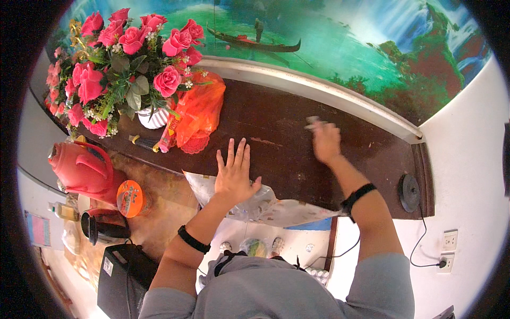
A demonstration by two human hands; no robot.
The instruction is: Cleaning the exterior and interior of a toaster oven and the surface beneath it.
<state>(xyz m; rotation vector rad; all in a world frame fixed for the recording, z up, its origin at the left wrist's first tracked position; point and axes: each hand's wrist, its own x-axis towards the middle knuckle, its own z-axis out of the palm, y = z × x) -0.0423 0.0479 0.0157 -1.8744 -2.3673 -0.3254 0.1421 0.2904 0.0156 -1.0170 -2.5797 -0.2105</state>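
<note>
Wiping dark table (265, 114), maybe: right hand (326, 142) seems closed on blurry pale rag (312, 122); left hand (234, 174) open, flat; next rub needs steady press.

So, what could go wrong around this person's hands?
Perhaps three things. A sideways sweep of the left fingers might push the orange bag toward the striped vase. The light patterned sheet at the front edge could slip if the left arm drags on it. And the cord from the black disc, near the right arm, to a wall socket might get snagged.
</note>
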